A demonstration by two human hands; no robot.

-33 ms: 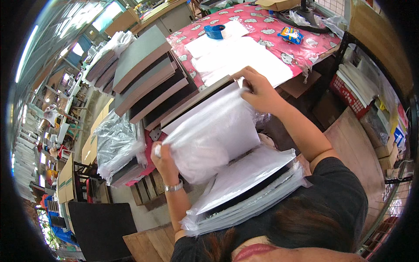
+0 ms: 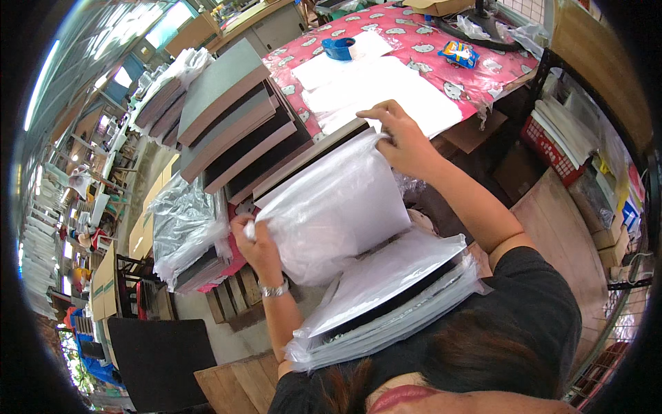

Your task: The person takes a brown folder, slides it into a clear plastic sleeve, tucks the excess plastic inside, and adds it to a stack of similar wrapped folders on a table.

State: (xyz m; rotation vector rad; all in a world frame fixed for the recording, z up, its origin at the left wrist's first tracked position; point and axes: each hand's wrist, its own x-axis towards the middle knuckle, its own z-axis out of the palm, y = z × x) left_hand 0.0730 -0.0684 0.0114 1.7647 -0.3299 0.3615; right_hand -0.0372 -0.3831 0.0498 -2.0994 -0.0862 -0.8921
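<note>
A clear, wrinkled plastic bag point(image 2: 310, 231) with a white sheet point(image 2: 376, 217) showing through it leans in front of me. Its left corner is pinched in my left hand point(image 2: 261, 252), which wears a metal watch. At the upper right edge, my right hand point(image 2: 407, 143) grips the plastic with thumb and curled fingers, its index finger stretched toward a board's edge. That grey-edged board point(image 2: 310, 162) stands just behind the bag. Against my lap rests a stack of plastic-wrapped flat panels point(image 2: 396, 283), with a dark panel edge visible between layers.
Dark, thick boards point(image 2: 227, 96) are piled at the left. Below them lies a plastic-covered stack point(image 2: 186, 214). White sheets point(image 2: 407, 90), a blue tape dispenser-like object point(image 2: 338, 48) and a blue packet point(image 2: 460, 54) lie on the pink tablecloth point(image 2: 379, 22). A red basket point(image 2: 552, 145) stands right.
My right index finger has stretched out leftward over the board's edge. My left hand has shifted slightly outward and up, and the plastic bag between the hands has risen a little.
</note>
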